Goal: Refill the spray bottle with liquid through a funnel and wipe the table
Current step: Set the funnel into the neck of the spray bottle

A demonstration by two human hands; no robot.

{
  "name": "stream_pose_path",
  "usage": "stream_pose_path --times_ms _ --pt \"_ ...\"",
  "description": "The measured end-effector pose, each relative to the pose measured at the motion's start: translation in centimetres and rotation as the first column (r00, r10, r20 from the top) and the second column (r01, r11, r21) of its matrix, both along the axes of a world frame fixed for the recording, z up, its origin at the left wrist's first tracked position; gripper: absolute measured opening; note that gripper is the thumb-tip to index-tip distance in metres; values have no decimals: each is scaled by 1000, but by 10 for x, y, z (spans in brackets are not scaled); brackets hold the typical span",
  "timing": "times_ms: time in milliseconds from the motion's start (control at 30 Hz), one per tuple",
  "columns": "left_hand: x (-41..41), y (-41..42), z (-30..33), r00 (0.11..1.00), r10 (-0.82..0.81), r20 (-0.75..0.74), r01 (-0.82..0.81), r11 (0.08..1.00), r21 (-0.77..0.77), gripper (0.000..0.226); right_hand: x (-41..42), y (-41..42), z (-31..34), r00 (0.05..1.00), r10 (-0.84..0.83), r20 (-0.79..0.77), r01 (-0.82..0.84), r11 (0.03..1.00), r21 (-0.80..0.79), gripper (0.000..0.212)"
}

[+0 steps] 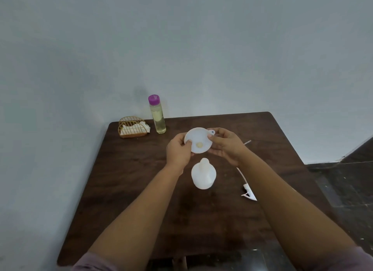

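While both hands hold the white funnel (198, 140) above the desk (141, 190), left hand (178, 154) pinching its near rim and right hand (226, 145) its tabbed side, the uncapped spray bottle (203, 174) stands just below. Risk: light bottle may tip if the spout lands off-centre. Refill bottle (157, 114) remains capped, well apart.

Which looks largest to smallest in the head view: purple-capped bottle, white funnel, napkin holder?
1. purple-capped bottle, tallest.
2 and 3. napkin holder and white funnel look alike; the funnel, held nearer the camera, makes ranking unsure.
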State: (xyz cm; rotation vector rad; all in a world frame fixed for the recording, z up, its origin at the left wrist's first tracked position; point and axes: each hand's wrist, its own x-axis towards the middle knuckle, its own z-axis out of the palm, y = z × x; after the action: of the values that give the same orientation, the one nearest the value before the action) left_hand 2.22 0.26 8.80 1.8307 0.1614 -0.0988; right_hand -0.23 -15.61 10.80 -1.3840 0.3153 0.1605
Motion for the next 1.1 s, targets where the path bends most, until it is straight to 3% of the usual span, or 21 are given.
stream_pose_path --times_ms 133,267,533,967,1100 --pt "-18 -7 7 998 -47 -41 42 993 -111 31 -15 -3 1 994 -99 49 105 984 -143 25" --pt "-27 -13 7 983 -97 -158 58 970 -235 22 -18 -9 -6 988 -155 -7 152 978 -139 23" --pt "-27 -17 -2 968 -94 -234 64 989 -133 35 -13 -2 -21 979 -197 -60 185 969 -165 21" --pt "-20 -25 -12 963 -118 -242 80 984 -161 23 -5 1 -25 965 -223 -141 191 959 -211 19" --pt "-22 -25 -14 961 -111 -253 65 981 -181 21 -4 2 -25 968 -199 -152 172 970 -172 28"
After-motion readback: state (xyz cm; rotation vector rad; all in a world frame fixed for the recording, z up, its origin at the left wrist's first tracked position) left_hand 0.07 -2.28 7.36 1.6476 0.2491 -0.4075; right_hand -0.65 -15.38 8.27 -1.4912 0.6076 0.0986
